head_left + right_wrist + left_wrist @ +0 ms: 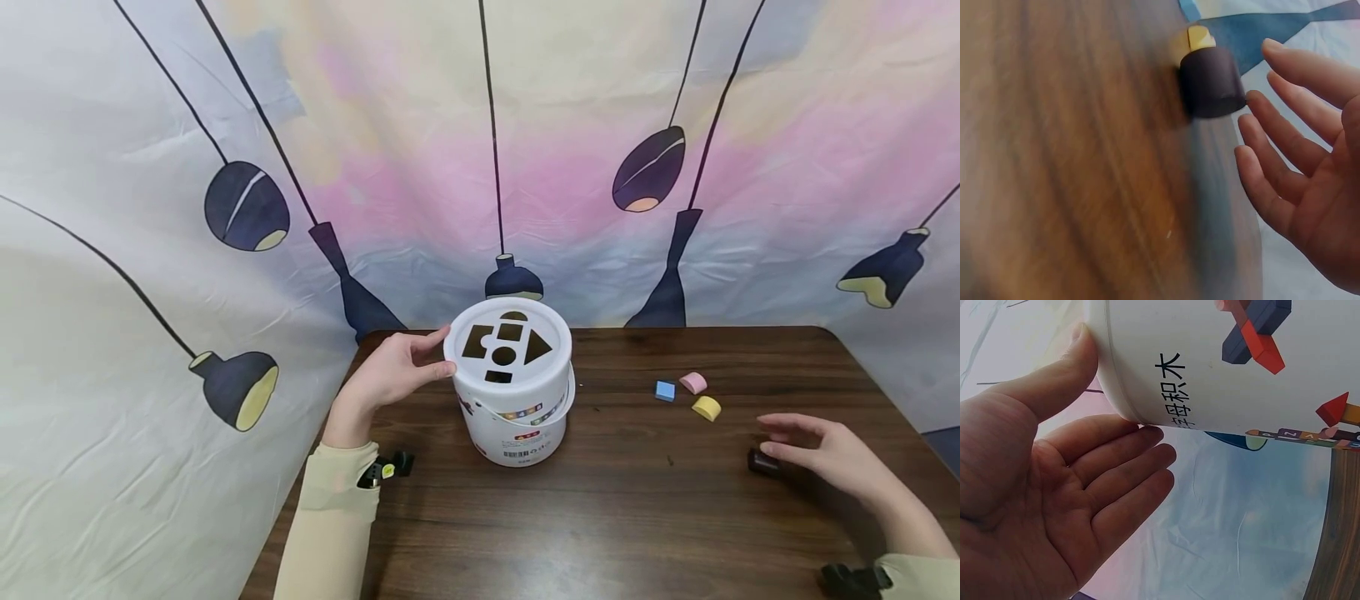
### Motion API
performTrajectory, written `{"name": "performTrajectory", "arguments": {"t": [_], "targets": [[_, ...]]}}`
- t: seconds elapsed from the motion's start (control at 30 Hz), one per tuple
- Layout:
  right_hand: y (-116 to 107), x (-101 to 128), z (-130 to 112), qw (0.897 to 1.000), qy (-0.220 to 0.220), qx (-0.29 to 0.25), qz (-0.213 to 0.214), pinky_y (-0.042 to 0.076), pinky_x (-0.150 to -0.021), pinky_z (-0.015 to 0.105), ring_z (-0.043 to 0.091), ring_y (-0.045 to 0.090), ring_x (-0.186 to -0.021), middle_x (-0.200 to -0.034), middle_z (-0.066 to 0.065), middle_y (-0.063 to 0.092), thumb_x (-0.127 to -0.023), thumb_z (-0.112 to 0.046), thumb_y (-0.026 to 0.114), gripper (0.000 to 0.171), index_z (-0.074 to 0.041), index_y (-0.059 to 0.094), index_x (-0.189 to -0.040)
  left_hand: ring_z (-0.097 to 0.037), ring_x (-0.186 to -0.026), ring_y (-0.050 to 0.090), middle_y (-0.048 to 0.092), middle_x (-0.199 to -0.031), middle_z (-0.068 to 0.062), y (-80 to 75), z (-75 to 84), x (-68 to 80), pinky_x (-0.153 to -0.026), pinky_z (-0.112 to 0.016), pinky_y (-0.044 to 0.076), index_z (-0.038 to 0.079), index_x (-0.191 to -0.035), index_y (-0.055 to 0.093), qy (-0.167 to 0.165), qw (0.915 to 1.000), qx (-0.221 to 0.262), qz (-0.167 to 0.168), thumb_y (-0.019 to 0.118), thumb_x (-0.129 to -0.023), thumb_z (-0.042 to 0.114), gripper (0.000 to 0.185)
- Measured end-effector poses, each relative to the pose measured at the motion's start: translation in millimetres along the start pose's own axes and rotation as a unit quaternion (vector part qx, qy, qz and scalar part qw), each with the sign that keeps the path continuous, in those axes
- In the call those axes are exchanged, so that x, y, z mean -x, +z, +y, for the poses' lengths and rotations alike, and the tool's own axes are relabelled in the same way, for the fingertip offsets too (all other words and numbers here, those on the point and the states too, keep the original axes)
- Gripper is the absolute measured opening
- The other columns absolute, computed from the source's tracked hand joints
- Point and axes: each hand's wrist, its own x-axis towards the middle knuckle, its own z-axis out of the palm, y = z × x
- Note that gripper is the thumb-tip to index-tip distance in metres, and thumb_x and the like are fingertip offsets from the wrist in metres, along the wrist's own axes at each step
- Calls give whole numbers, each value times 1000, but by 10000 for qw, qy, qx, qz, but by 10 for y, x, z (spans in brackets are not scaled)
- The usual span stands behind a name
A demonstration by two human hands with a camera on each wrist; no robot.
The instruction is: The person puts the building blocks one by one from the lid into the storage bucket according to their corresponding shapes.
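A white bucket [513,417] stands upright on the table, its lid [557,354] cut with several shaped holes. My left hand [386,371] touches the left side of the lid's rim with thumb and fingertips. In the left wrist view the fingers of that hand [1047,469] are nearly straight, and printed characters show on the bucket's side [1210,394]. On the right, my right hand [832,454] hovers by a dark block [763,462] with a rounded side. The right wrist view has the hand's [1310,156] loosely bent fingers beside the dark block [1213,84], not around it.
Three small blocks lie between the bucket and my right hand: a blue one [665,391], a pink one [693,382] and a yellow one [707,407]. A cloth [420,167] printed with lamps hangs behind the brown wooden table [600,517]. The bucket's handle [572,392] hangs down.
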Motion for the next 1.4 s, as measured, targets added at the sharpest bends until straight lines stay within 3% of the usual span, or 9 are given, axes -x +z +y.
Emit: {"name": "performTrajectory", "arguments": {"t": [0.13, 0.3, 0.47, 0.67, 0.8, 0.87, 1.0, 1.2, 1.4], "targets": [[21, 45, 67, 9997, 134, -56, -218, 56, -75, 28, -13, 59, -95, -142, 31, 62, -100, -40, 78, 68, 5, 60, -148, -15, -51, 27, 68, -86, -4, -4, 0, 4, -77, -40, 44, 18, -161, 49, -5, 10000, 10, 2, 80, -98, 41, 73], [61, 74, 106, 9992, 151, -84, -364, 57, -76, 29, -2, 65, -98, -144, 33, 59, -99, -38, 80, 68, 6, 60, -146, -17, -56, 33, 74, -124, -14, -6, -3, 3, -80, -40, 44, 18, -160, 50, 40, 10000, -9, 21, 80, -98, 42, 73], [72, 78, 116, 9990, 131, 1, -438, 56, -76, 29, 8, 66, -101, -140, 31, 62, -98, -38, 81, 66, 5, 63, -143, -20, -83, 56, 54, -158, -7, -4, 7, -1, -87, -41, 45, 18, -159, 51, 64, 10000, -31, 49, 80, -98, 42, 72], [66, 58, 112, 9986, 73, 60, -512, 55, -76, 28, 4, 64, -97, -133, 26, 67, -98, -32, 82, 59, 6, 65, -140, -20, -80, 54, 59, -154, -9, -4, 17, -1, -88, -41, 45, 17, -159, 51, 38, 10000, -14, 42, 81, -98, 41, 73], [48, 46, 128, 9979, 122, -16, -639, 56, -77, 29, 3, 64, -97, -130, 22, 69, -99, -30, 81, 58, 7, 64, -140, -17, -57, 34, 76, -116, -12, -8, 13, 3, -80, -40, 44, 17, -160, 50, 25, 10000, 16, 21, 81, -98, 40, 73], [39, 43, 136, 9973, 167, -67, -709, 56, -77, 29, 4, 64, -97, -129, 20, 69, -100, -31, 80, 58, 7, 64, -141, -15, -52, 28, 73, -97, -8, -7, 8, 2, -75, -39, 44, 17, -160, 50, 15, 10000, 34, 6, 81, -98, 40, 73], [29, 42, 132, 9970, 166, -54, -760, 56, -77, 29, 4, 64, -97, -127, 18, 70, -100, -31, 79, 56, 7, 65, -140, -14, -48, 25, 67, -85, -2, -6, 5, 2, -68, -39, 42, 17, -160, 49, 21, 10000, 50, -5, 81, -98, 40, 73], [28, 47, 115, 9971, 139, 61, -747, 55, -77, 29, 5, 64, -97, -127, 17, 71, -100, -32, 79, 55, 6, 66, -138, -15, -50, 26, 68, -85, -4, -8, 9, 3, -72, -39, 43, 18, -160, 49, 13, 10000, -15, -10, 80, -98, 41, 73], [49, 32, 103, 9972, 200, 232, -682, 54, -75, 29, 14, 67, -99, -123, 15, 72, -99, -35, 80, 56, 6, 67, -136, -16, -59, 33, 75, -118, -13, -8, 16, 4, -82, -40, 44, 17, -160, 50, 30, 10000, -26, 33, 81, -98, 40, 73]]}}
